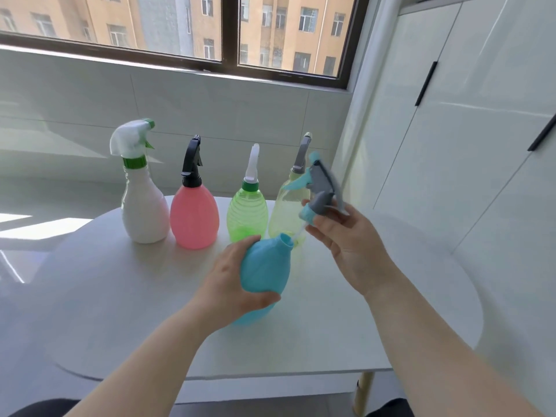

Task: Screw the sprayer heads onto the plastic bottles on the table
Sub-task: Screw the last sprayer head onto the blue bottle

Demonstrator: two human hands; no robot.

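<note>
Between the hands, the left hand [237, 284] grips the blue bottle [266, 269] tipped so its open neck faces the sprayer [320, 191], which the right hand [349, 248] pinches above it, tube going in first.

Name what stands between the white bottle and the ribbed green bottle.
The pink bottle with black sprayer stands between white bottle and ribbed green bottle, in head view.
</note>
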